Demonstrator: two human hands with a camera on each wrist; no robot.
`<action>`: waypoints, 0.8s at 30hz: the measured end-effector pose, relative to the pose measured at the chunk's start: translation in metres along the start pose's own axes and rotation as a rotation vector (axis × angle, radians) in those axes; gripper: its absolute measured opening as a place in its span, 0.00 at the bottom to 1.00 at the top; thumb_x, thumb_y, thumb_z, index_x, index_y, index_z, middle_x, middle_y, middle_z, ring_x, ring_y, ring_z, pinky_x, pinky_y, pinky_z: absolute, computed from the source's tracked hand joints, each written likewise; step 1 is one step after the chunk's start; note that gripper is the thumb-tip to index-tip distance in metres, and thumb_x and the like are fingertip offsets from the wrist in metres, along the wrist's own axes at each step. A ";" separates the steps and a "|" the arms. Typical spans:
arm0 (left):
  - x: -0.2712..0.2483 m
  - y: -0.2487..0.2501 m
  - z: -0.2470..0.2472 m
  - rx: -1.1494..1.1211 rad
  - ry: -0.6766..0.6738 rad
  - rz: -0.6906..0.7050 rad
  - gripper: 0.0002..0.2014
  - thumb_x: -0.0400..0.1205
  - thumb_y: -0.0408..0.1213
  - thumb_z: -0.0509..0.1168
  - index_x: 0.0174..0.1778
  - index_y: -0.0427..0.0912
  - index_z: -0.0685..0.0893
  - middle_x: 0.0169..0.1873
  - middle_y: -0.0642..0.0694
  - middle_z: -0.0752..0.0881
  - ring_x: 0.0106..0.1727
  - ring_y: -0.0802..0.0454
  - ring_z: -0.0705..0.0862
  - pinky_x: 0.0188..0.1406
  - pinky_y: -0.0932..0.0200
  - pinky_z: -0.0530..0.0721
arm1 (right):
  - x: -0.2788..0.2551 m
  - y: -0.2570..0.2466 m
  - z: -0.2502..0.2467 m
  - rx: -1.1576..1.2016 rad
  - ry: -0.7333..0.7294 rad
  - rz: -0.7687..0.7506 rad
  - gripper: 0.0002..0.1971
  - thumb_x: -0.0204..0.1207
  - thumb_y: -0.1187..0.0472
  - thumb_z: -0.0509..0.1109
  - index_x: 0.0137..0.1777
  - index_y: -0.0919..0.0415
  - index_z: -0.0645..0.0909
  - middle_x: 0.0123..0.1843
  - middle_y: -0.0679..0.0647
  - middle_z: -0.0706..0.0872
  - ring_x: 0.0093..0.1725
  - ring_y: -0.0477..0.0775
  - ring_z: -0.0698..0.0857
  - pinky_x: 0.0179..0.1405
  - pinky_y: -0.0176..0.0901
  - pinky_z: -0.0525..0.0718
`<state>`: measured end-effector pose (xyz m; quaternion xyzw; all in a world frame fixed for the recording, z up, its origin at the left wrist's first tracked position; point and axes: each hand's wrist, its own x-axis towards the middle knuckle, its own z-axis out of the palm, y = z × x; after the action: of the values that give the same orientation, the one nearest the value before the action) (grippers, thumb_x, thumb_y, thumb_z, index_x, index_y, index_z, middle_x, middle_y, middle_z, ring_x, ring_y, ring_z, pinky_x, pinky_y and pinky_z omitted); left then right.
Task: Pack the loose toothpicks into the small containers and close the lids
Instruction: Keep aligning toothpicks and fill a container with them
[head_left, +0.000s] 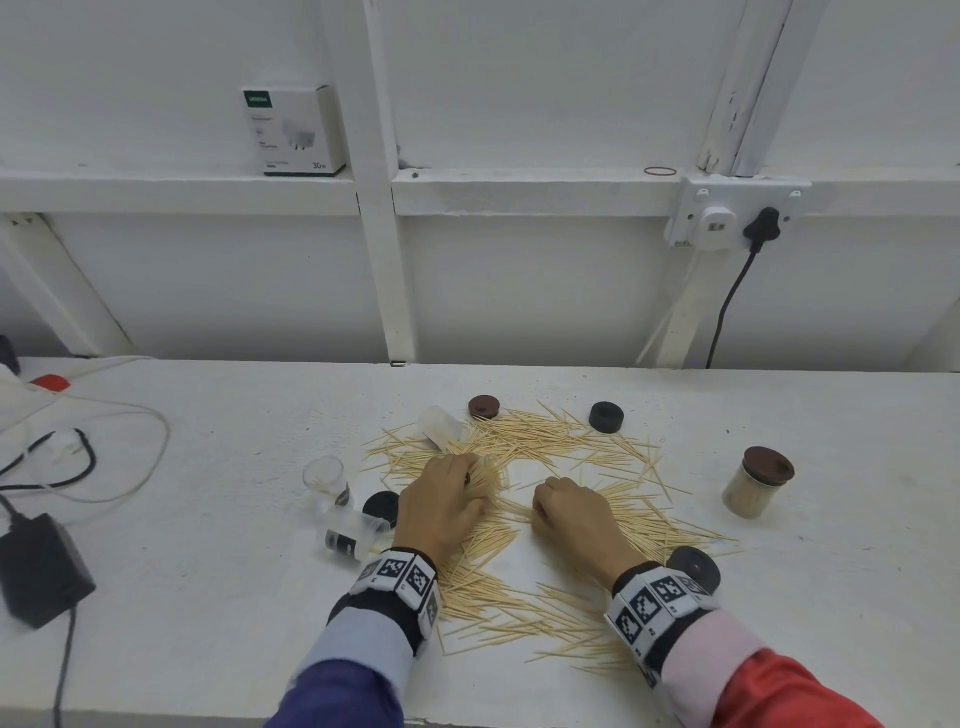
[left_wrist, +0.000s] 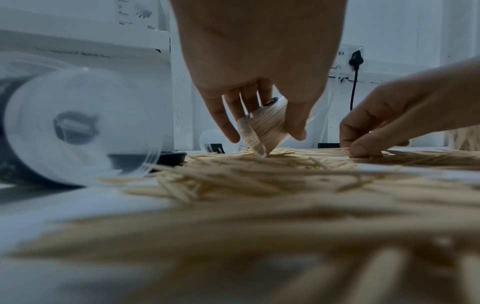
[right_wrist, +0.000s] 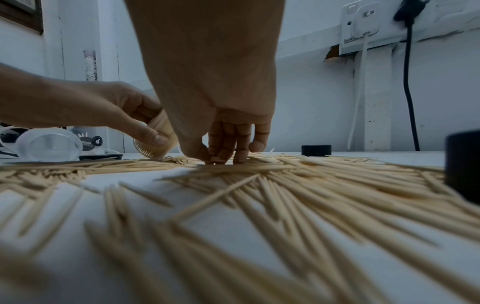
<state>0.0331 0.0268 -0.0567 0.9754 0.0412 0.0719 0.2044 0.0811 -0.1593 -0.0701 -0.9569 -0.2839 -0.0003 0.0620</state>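
Barely started: one lidded jar (head_left: 757, 489) packed, left hand (head_left: 441, 506) fingers gripping a half-filled container (left_wrist: 263, 129), right hand (head_left: 571, 514) fingers pinching toothpicks (head_left: 545, 441) off the tabletop (head_left: 208, 649), loads still loose.

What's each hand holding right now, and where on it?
Left hand grips a clear container, full of toothpicks, by its side wall, tilted mouth-down. Right hand pinches a few loose toothpicks off the table.

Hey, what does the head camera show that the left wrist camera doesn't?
Only the head view shows the filled, lidded jar, the charger box and the cables at far left. Only the left wrist view shows the tilted container close up, packed with toothpicks, gripped by the left hand. Both show the loose toothpicks and the right hand gathering some.
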 end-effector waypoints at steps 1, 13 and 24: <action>0.000 0.000 0.000 -0.002 0.002 -0.003 0.27 0.80 0.48 0.65 0.75 0.50 0.71 0.68 0.52 0.77 0.70 0.54 0.73 0.58 0.54 0.77 | 0.001 0.000 0.000 0.002 0.011 0.002 0.12 0.83 0.62 0.55 0.52 0.64 0.79 0.50 0.56 0.82 0.49 0.58 0.80 0.38 0.45 0.65; 0.000 0.001 -0.001 0.003 0.025 -0.005 0.26 0.81 0.48 0.65 0.76 0.49 0.70 0.69 0.51 0.77 0.70 0.53 0.73 0.58 0.54 0.77 | -0.002 -0.001 -0.005 0.248 0.253 0.082 0.10 0.88 0.52 0.54 0.47 0.54 0.72 0.35 0.46 0.78 0.32 0.52 0.78 0.33 0.46 0.75; 0.003 -0.005 0.006 0.011 0.038 0.141 0.26 0.79 0.47 0.68 0.74 0.50 0.74 0.66 0.55 0.79 0.69 0.55 0.74 0.56 0.55 0.78 | 0.000 0.000 -0.002 0.145 0.268 -0.010 0.10 0.88 0.54 0.54 0.53 0.54 0.76 0.44 0.47 0.80 0.42 0.51 0.77 0.34 0.45 0.75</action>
<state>0.0363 0.0295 -0.0641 0.9754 -0.0232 0.1045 0.1926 0.0817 -0.1596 -0.0677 -0.9398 -0.2769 -0.1081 0.1683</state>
